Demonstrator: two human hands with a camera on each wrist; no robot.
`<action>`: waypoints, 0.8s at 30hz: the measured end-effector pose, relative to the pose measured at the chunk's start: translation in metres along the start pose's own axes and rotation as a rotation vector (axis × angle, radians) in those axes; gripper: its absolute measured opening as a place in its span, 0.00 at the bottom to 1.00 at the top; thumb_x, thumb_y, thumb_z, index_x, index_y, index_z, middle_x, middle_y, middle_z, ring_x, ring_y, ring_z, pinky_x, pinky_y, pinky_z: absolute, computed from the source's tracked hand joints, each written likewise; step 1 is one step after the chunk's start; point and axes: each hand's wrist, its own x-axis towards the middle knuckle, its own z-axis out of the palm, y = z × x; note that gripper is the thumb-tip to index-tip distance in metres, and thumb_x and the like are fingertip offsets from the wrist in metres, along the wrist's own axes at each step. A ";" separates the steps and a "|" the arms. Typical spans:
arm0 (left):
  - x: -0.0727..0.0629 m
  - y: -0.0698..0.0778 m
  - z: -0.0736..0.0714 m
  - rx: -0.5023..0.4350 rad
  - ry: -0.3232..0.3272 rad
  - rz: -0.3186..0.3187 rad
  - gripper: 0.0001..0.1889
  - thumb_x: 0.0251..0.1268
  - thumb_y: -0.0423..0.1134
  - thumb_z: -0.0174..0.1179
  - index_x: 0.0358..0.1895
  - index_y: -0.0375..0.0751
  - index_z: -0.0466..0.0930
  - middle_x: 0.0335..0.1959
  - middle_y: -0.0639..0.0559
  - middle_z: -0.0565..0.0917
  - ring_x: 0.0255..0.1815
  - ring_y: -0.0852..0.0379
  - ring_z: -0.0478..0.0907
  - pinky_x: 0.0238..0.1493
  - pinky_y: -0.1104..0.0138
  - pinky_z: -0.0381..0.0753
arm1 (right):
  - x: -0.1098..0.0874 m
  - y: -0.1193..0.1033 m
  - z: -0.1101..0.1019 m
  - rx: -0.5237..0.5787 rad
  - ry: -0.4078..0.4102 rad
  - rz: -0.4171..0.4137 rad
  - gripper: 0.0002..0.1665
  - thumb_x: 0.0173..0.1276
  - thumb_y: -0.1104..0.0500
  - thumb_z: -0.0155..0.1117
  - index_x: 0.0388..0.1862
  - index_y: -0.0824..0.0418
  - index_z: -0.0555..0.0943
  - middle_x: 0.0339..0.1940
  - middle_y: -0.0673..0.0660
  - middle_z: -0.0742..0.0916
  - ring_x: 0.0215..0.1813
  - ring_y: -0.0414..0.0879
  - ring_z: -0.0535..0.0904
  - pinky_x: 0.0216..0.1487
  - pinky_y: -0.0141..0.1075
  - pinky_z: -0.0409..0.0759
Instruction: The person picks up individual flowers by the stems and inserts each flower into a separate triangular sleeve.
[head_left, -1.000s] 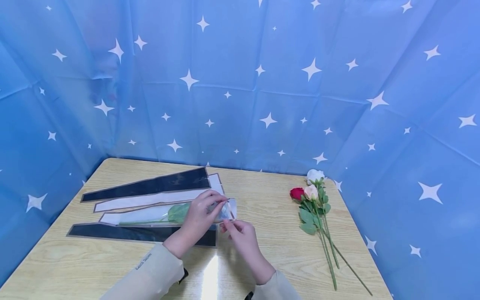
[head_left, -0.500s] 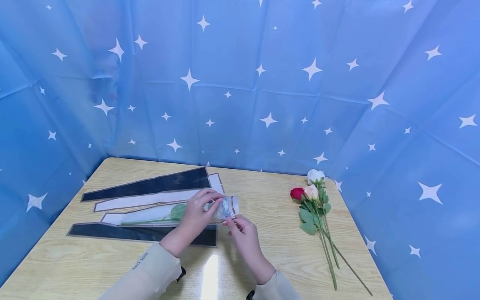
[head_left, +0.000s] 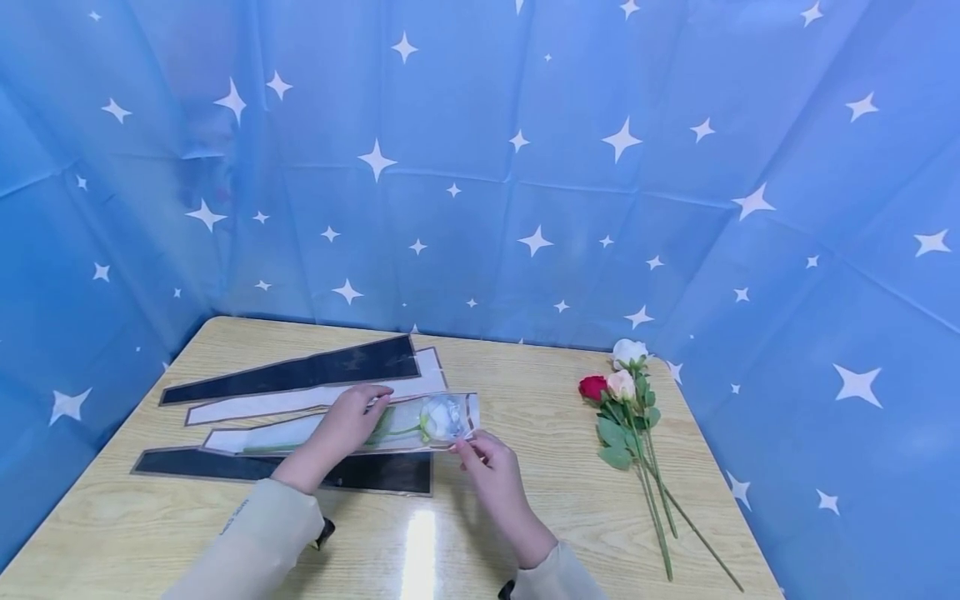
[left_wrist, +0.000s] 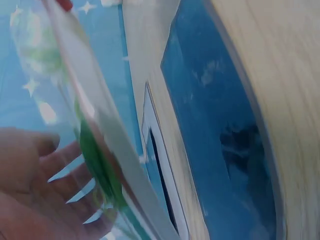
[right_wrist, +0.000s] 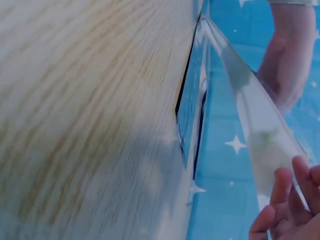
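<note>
A flower sleeve (head_left: 232, 438) with a clear front, a white back and a brown border is raised off the table at its wide end. Inside it lies a single rose (head_left: 438, 418), whitish-blue under the film, its green stem running toward the narrow left end. My right hand (head_left: 491, 473) pinches the sleeve's near corner at the wide end between thumb and fingers. Over the sleeve's middle is my left hand (head_left: 347, 423), its fingers loosely bent and gripping nothing. In the left wrist view, the left fingers (left_wrist: 75, 172) are spread beside the film and green leaves.
Two black sleeves (head_left: 300, 372) (head_left: 382, 473) lie behind and in front of the held one. Another white sleeve (head_left: 262, 405) lies between. At the right of the wooden table (head_left: 555, 533) are a red rose (head_left: 592, 387), a white rose (head_left: 628, 352) and a pale pink rose (head_left: 621, 384).
My left hand has let go near the wide end and moved left along the sleeve, uncovering the rose head. My right hand keeps its pinch, having shifted slightly right.
</note>
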 end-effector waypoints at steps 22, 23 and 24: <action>0.004 -0.003 -0.007 -0.152 0.101 -0.009 0.06 0.70 0.39 0.54 0.40 0.43 0.79 0.35 0.52 0.82 0.36 0.57 0.77 0.41 0.60 0.77 | 0.010 0.006 -0.002 0.141 0.046 0.107 0.11 0.71 0.62 0.55 0.41 0.70 0.80 0.34 0.66 0.84 0.28 0.54 0.79 0.25 0.26 0.70; 0.004 -0.001 -0.006 -0.161 0.109 -0.012 0.06 0.70 0.39 0.54 0.41 0.43 0.79 0.35 0.52 0.82 0.37 0.57 0.78 0.42 0.60 0.78 | 0.011 0.006 -0.001 0.152 0.033 0.112 0.12 0.71 0.62 0.56 0.43 0.71 0.80 0.37 0.67 0.84 0.28 0.54 0.79 0.25 0.26 0.70; 0.005 0.002 -0.006 -0.174 0.118 -0.013 0.06 0.70 0.40 0.54 0.41 0.44 0.80 0.36 0.52 0.82 0.38 0.56 0.78 0.43 0.59 0.79 | 0.012 0.006 0.001 0.162 0.019 0.115 0.12 0.70 0.63 0.56 0.44 0.71 0.79 0.40 0.68 0.84 0.28 0.53 0.80 0.26 0.27 0.72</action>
